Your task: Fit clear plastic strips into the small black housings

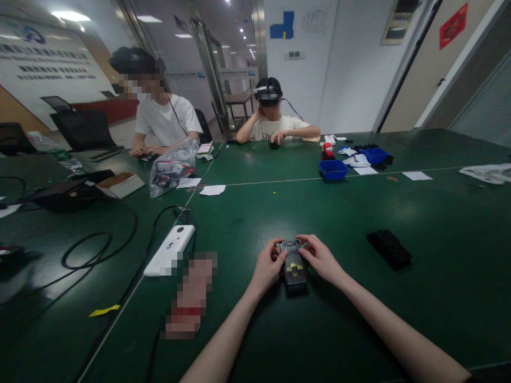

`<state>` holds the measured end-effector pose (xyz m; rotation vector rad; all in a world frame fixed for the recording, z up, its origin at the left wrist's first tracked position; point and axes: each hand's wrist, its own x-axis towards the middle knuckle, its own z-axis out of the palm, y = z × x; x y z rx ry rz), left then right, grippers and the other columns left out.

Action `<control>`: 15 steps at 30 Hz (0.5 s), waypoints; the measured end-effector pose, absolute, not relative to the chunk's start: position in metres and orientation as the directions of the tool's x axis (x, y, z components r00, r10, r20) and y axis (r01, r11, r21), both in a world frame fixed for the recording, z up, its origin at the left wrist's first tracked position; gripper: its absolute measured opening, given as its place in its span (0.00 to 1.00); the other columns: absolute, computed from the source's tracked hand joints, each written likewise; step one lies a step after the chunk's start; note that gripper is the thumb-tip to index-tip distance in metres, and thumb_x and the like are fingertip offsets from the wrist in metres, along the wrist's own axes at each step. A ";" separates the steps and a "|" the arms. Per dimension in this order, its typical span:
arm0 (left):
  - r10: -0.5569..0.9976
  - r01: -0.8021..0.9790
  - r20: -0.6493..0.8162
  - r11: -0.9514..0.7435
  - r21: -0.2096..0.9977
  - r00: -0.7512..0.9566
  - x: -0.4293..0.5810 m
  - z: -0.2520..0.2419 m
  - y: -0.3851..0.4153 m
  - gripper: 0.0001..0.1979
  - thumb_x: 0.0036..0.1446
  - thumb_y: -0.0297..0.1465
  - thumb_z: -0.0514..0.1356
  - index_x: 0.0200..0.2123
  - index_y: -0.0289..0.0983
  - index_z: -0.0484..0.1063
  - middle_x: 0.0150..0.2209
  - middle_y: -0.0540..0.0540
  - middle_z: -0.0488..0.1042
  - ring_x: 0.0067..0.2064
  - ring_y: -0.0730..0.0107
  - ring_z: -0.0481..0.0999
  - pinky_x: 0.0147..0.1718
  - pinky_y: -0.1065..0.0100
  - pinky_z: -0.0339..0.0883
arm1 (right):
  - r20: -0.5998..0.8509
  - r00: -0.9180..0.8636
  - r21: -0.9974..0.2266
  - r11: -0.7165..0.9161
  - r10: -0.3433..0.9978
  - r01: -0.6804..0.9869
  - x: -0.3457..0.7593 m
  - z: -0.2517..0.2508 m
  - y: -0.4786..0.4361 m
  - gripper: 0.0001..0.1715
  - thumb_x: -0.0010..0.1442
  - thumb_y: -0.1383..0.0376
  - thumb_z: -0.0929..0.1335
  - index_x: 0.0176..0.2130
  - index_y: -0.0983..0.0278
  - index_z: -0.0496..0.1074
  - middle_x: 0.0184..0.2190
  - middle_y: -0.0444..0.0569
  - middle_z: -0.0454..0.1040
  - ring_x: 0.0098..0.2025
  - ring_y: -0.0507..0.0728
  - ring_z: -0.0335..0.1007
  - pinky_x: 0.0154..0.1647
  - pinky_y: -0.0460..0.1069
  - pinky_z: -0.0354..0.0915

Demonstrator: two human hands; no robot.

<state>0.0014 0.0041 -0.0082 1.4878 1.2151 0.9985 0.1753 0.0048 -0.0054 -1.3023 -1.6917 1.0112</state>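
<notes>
Pinching the dark plastic device [296,274] by its far sides, on or just above the green table [247,218], your left hand [266,264] and right hand [320,258] share it; probably light, stiff, slick: keep those edges.

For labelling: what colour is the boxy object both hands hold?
The object is dark grey, part yellow; head view.

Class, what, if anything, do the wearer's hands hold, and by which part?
A dark case, by its far end: left hand on one side, right hand opposite.
</notes>
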 end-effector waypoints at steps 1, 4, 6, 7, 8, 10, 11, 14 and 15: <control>0.983 0.219 0.029 -0.069 0.973 0.180 0.001 -0.009 0.004 0.15 0.53 0.34 0.57 0.44 0.35 0.67 0.24 0.53 0.62 0.24 0.75 0.63 0.22 0.75 0.59 | 0.100 -0.188 -0.909 0.166 0.977 0.382 0.176 -0.006 0.005 0.16 0.57 0.65 0.62 0.46 0.62 0.67 0.40 0.49 0.67 0.34 0.52 0.66 0.37 0.50 0.65; 0.982 0.209 0.029 -0.068 0.975 0.186 0.001 -0.010 0.005 0.16 0.53 0.35 0.57 0.44 0.35 0.67 0.24 0.53 0.62 0.24 0.75 0.64 0.23 0.75 0.59 | 0.097 -0.191 -0.905 0.166 0.977 0.391 0.176 -0.008 0.004 0.16 0.58 0.63 0.62 0.46 0.62 0.67 0.41 0.49 0.67 0.34 0.52 0.66 0.37 0.50 0.65; 0.982 0.204 0.031 -0.069 0.977 0.184 0.001 -0.010 0.005 0.16 0.53 0.34 0.57 0.45 0.35 0.67 0.24 0.53 0.62 0.24 0.75 0.64 0.23 0.75 0.59 | 0.090 -0.201 -0.908 0.163 0.975 0.387 0.175 -0.007 0.003 0.17 0.58 0.63 0.62 0.47 0.61 0.66 0.42 0.50 0.67 0.34 0.52 0.67 0.37 0.50 0.66; 0.983 0.205 0.035 -0.073 0.976 0.182 0.001 -0.010 0.005 0.16 0.53 0.34 0.57 0.44 0.35 0.67 0.24 0.53 0.62 0.25 0.75 0.64 0.23 0.75 0.59 | 0.085 -0.208 -0.908 0.161 0.974 0.386 0.175 -0.007 0.002 0.18 0.57 0.63 0.63 0.48 0.61 0.66 0.43 0.50 0.67 0.35 0.52 0.67 0.36 0.50 0.66; 0.982 0.208 0.040 -0.078 0.975 0.182 0.001 -0.010 0.004 0.15 0.53 0.33 0.57 0.44 0.35 0.67 0.24 0.53 0.62 0.25 0.75 0.64 0.23 0.75 0.59 | 0.079 -0.217 -0.907 0.161 0.973 0.389 0.174 -0.006 0.002 0.19 0.57 0.63 0.63 0.49 0.61 0.66 0.44 0.51 0.67 0.35 0.52 0.67 0.36 0.50 0.66; 0.982 0.213 0.046 -0.085 0.973 0.183 0.000 -0.009 0.004 0.15 0.53 0.33 0.57 0.44 0.35 0.66 0.25 0.52 0.63 0.25 0.75 0.64 0.24 0.75 0.59 | 0.071 -0.237 -0.898 0.165 0.969 0.407 0.174 -0.004 0.000 0.22 0.55 0.63 0.65 0.50 0.62 0.65 0.44 0.51 0.67 0.35 0.52 0.67 0.36 0.50 0.66; 0.982 0.213 0.047 -0.086 0.973 0.185 0.000 -0.009 0.004 0.15 0.53 0.33 0.57 0.44 0.35 0.66 0.25 0.52 0.63 0.25 0.75 0.64 0.23 0.75 0.59 | 0.068 -0.249 -0.893 0.170 0.966 0.417 0.173 -0.003 0.000 0.24 0.54 0.63 0.66 0.51 0.62 0.64 0.44 0.51 0.67 0.35 0.52 0.67 0.36 0.50 0.66; 0.981 0.211 0.049 -0.089 0.973 0.188 0.001 -0.009 0.003 0.15 0.53 0.33 0.56 0.45 0.35 0.66 0.26 0.51 0.63 0.26 0.74 0.64 0.23 0.75 0.59 | 0.056 -0.275 -0.886 0.175 0.960 0.430 0.174 -0.002 0.000 0.27 0.53 0.63 0.67 0.53 0.63 0.63 0.44 0.52 0.67 0.36 0.53 0.67 0.37 0.51 0.66; 0.981 0.214 0.052 -0.093 0.972 0.188 0.001 -0.009 0.003 0.15 0.53 0.33 0.56 0.45 0.35 0.66 0.26 0.51 0.63 0.26 0.74 0.64 0.23 0.75 0.59 | 0.056 -0.276 -0.886 0.175 0.959 0.429 0.174 -0.002 0.000 0.27 0.54 0.63 0.67 0.53 0.63 0.62 0.45 0.52 0.67 0.36 0.53 0.67 0.37 0.51 0.65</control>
